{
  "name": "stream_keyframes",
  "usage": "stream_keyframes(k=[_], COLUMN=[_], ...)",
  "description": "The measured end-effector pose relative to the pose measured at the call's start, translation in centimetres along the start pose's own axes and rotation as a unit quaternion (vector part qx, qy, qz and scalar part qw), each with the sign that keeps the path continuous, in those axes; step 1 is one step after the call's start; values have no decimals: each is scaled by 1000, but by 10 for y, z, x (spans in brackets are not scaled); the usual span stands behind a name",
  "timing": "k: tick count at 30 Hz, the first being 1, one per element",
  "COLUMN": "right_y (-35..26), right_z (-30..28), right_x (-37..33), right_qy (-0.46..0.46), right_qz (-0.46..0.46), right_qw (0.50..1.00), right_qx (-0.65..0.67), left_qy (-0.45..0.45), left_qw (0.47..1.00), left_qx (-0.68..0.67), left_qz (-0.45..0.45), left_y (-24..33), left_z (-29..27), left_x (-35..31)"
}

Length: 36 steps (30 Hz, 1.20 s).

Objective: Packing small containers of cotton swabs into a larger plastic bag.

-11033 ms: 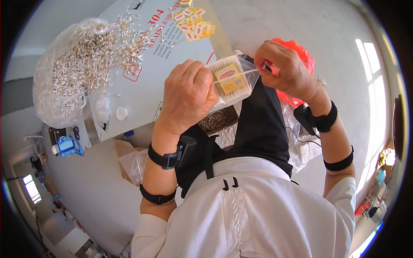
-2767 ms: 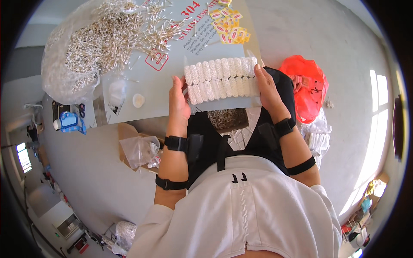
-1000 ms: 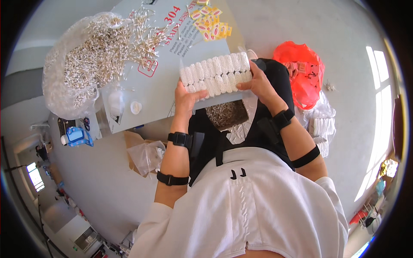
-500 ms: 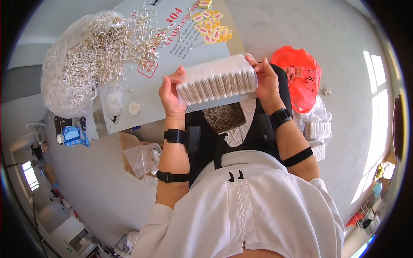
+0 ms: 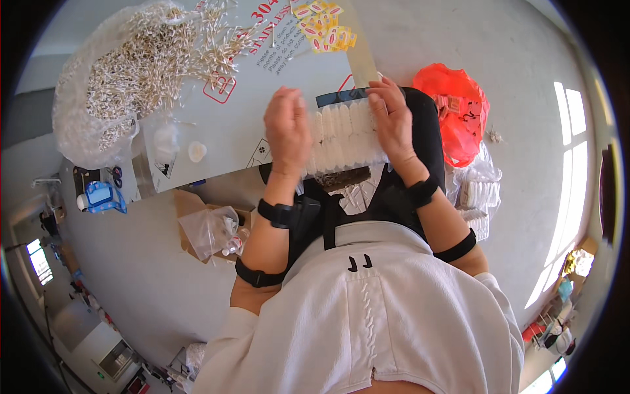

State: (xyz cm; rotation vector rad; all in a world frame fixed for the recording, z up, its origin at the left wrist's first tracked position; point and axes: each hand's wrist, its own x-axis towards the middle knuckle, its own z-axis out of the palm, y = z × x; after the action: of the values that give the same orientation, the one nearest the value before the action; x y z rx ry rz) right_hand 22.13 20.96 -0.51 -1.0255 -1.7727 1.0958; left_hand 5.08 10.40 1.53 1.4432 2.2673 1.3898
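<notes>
A white pack of cotton swabs (image 5: 344,140), made up of several slim bundles side by side, lies between my hands at the table's near edge, above my lap. My left hand (image 5: 287,128) is at the pack's left end, its fingers smeared by motion. At the right end my right hand (image 5: 394,125) grips the pack's side, thumb and fingers bent at its far corner. Below the pack, an open box of loose swabs (image 5: 341,178) rests in my lap, partly hidden.
A large clear bag of loose swabs (image 5: 141,79) spills over the table (image 5: 230,134). Small yellow packets (image 5: 325,27) lie at the far edge. A red plastic bag (image 5: 453,111) and wrapped white packs (image 5: 479,194) are to the right. A cardboard box (image 5: 190,226) stands lower left.
The pack has come down toward the table's near edge and my lap and has been tipped, showing another face. My left hand has shifted right and turned.
</notes>
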Motion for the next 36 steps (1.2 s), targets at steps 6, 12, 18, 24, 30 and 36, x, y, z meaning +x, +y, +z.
stream_keyframes(k=[6, 12, 18, 24, 30, 36], right_y=[-11, -11, -16, 20, 30, 29], right_z=[8, 7, 7, -31, -39, -27], right_x=[-23, -13, -6, -20, -37, -54], right_qy=[-184, -197, -193, -62, -108, -144], right_qz=[-154, -141, -141, 39, 308, 201], right_qw=[877, 867, 871, 995, 912, 954], right_qx=[-417, -435, -428, -62, 248, 169], left_qy=[-189, -200, -183, -6, -46, -67], left_qw=[933, 937, 939, 996, 842, 853], left_qx=[302, 284, 286, 90, -340, -372], left_qz=[55, 45, 51, -4, -415, -359], left_y=[21, 20, 20, -17, -47, -14], left_z=[33, 33, 30, -15, -32, -9], left_x=[-30, -19, -11, -39, -63, -72])
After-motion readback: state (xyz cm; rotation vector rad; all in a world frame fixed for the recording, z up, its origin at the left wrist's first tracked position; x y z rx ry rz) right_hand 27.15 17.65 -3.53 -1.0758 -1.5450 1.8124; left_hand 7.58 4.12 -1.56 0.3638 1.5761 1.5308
